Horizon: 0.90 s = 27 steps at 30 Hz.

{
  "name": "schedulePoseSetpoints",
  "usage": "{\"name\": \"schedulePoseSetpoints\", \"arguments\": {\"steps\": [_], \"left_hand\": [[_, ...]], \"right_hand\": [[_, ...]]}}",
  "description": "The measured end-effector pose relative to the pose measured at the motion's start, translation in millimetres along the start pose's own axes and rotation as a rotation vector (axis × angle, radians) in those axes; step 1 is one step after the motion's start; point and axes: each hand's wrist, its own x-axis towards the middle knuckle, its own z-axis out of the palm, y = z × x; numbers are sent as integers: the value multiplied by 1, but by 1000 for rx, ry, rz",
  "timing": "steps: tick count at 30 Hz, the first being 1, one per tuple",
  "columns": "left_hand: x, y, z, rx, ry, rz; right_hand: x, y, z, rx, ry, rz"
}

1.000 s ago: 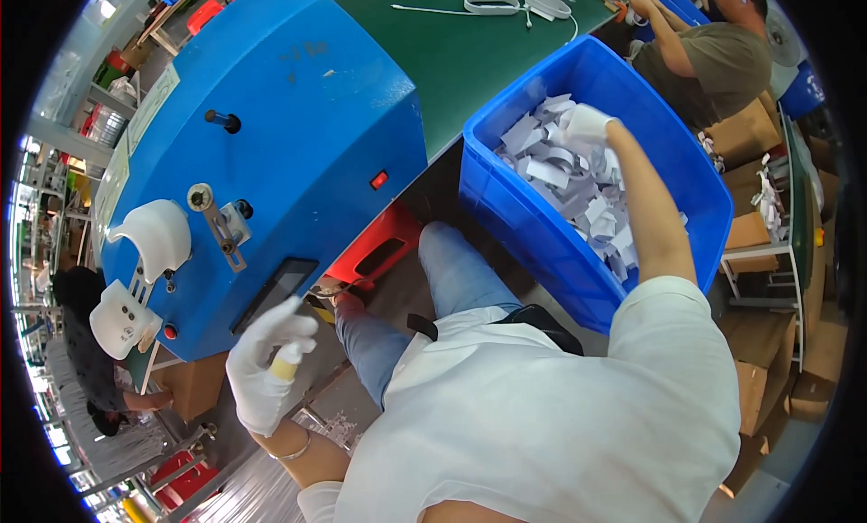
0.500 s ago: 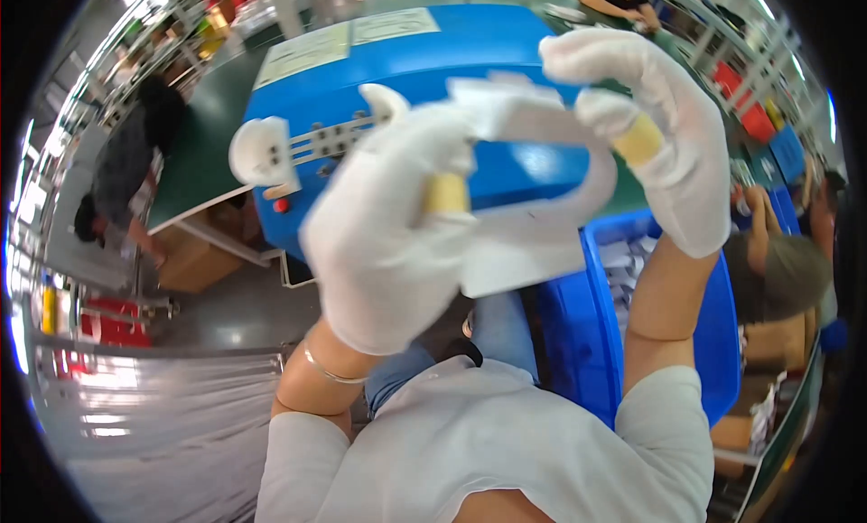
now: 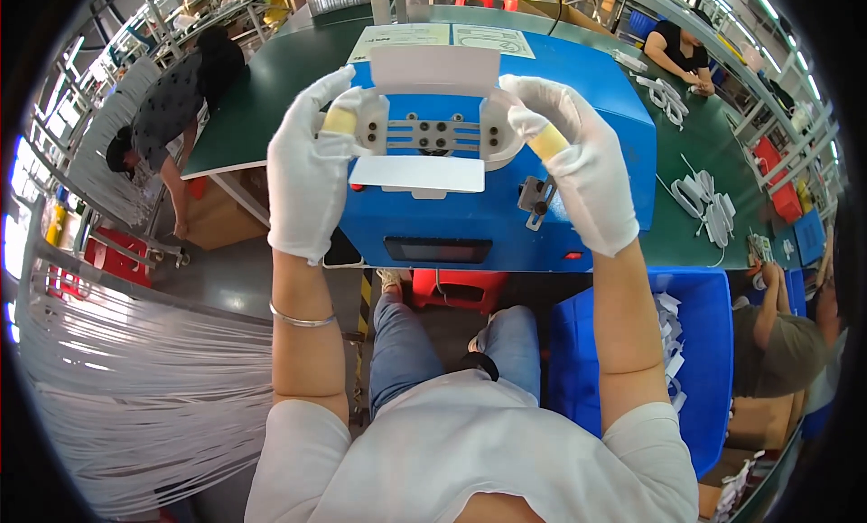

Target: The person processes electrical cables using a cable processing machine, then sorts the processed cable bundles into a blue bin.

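Both gloved hands are raised side by side over the top front of the blue machine point(image 3: 492, 211), which stands at the near edge of the green table point(image 3: 271, 98). The left hand point(image 3: 312, 166) and the right hand point(image 3: 578, 162) each grip one end of a white strip point(image 3: 435, 70) that bows up between them, fingers curled shut around its ends. Each index finger wears a yellow cot point(image 3: 340, 120). The ends of the strip sit at the two white rounded holders point(image 3: 502, 130) that flank a grey plate point(image 3: 433, 135) with dark screws. Just below the plate a flat white tray point(image 3: 418, 173) juts toward the person, its front edge free.

The left hand overhangs the machine's left edge, with open floor beneath it. The right hand lies above the machine's right front corner, close to a small metal bracket point(image 3: 535, 198). A dark panel point(image 3: 438, 249) sits low on the front face.

Under the right forearm, a blue bin point(image 3: 713, 360) of white pieces stands beside the person's knee, its near rim close to the elbow. A red stool point(image 3: 456, 288) is beneath the table edge. White cables point(image 3: 709, 202) lie on the table's right side. Another person point(image 3: 176, 94) bends at the table's left edge, well apart. Pale strands point(image 3: 135, 387) hang at the person's left.
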Motion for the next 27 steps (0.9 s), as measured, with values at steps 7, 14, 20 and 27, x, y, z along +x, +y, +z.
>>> {"name": "schedulePoseSetpoints", "arguments": {"steps": [7, 14, 20, 27], "left_hand": [[-55, -36, 13, -283, 192, -170], [-66, -21, 40, -757, -159, -552], [-72, -32, 20, -630, -264, -669], [-69, -51, -165, 856, 898, 159]], "right_hand": [[10, 21, -17, -59, -24, -156], [39, -9, 6, -373, -13, -222], [28, -4, 20, -607, 37, -281], [-21, -11, -4, -737, 222, -357]]}}
